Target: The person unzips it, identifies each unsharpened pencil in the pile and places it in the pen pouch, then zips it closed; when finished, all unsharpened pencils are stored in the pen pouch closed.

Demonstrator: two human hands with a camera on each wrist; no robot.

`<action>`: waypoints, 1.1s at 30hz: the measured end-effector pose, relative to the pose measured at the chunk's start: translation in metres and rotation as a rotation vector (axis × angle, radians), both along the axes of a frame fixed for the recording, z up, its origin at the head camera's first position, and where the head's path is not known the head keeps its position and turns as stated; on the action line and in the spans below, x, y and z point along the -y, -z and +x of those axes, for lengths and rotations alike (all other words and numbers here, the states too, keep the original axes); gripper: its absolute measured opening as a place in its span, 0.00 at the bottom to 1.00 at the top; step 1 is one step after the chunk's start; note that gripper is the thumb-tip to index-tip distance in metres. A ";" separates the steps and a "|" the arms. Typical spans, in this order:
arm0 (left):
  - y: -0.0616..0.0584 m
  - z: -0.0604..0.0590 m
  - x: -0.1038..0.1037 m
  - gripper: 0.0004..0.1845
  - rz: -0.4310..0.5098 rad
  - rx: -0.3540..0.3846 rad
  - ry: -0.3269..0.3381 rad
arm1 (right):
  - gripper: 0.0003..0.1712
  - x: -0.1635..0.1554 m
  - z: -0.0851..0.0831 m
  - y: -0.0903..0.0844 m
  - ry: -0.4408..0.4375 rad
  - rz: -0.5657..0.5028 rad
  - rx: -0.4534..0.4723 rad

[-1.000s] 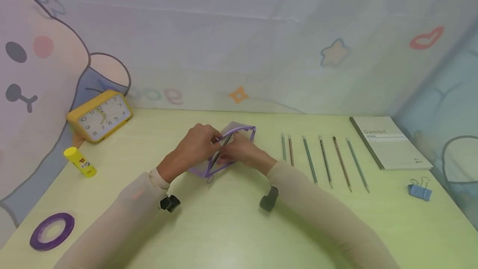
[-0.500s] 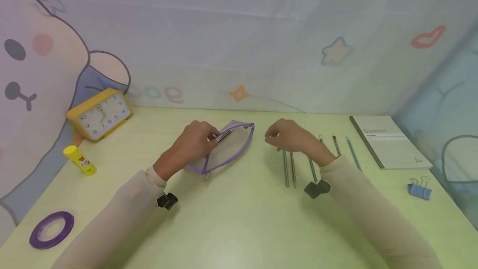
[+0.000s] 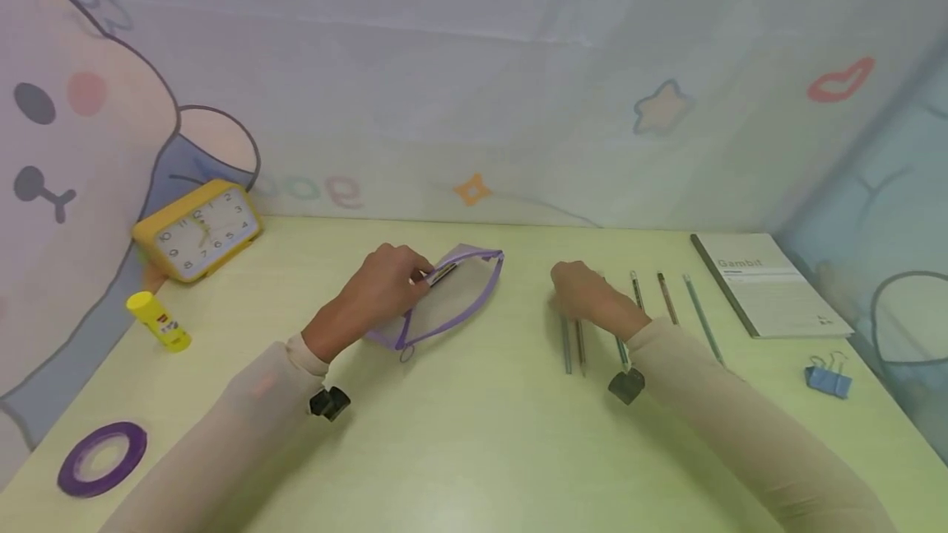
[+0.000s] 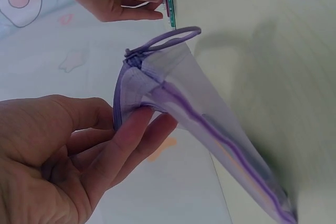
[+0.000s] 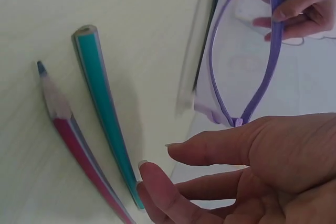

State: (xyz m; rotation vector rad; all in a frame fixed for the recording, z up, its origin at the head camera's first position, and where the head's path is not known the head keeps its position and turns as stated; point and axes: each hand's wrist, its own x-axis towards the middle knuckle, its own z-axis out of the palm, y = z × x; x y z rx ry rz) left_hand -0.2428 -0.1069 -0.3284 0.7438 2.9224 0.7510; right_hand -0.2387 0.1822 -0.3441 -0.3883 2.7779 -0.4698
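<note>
A translucent pencil pouch (image 3: 475, 305) with a purple zipper edge stands on the table, its mouth gaping. My left hand (image 3: 385, 282) pinches the pouch's far rim between thumb and fingers. Inside the mouth, a dark pencil (image 3: 444, 272) lies along that rim. To the right, my right hand (image 3: 595, 296) is low over the row of pencils, hiding their upper ends. In the right wrist view its thumb and fingers are apart, fingertips beside the teal pencil (image 5: 102, 95). A red pencil (image 5: 81, 153) with a sharpened tip lies next to the teal one.
More pencils (image 3: 702, 315) lie further right, before a notebook (image 3: 778, 286) and a blue binder clip (image 3: 829, 381). At the left are a yellow alarm clock (image 3: 200, 233), a yellow glue stick (image 3: 159, 322) and a purple tape roll (image 3: 133, 459).
My right hand has come out of the pouch, moved right and lowered over the pencils. My left hand keeps its hold on the pouch rim; the dark pencil stays inside.
</note>
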 end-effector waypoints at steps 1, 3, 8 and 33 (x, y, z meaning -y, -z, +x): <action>0.001 0.000 0.000 0.16 -0.002 0.002 0.000 | 0.07 0.002 0.000 0.002 0.011 0.008 0.013; 0.002 0.001 -0.001 0.16 -0.005 0.002 0.001 | 0.09 0.007 -0.001 0.005 0.025 0.039 0.026; 0.003 0.002 -0.001 0.17 -0.020 -0.012 0.009 | 0.08 0.015 -0.002 0.014 0.008 0.091 0.011; 0.002 0.001 -0.001 0.17 -0.024 -0.029 0.016 | 0.33 0.013 -0.015 0.022 0.055 -0.003 0.124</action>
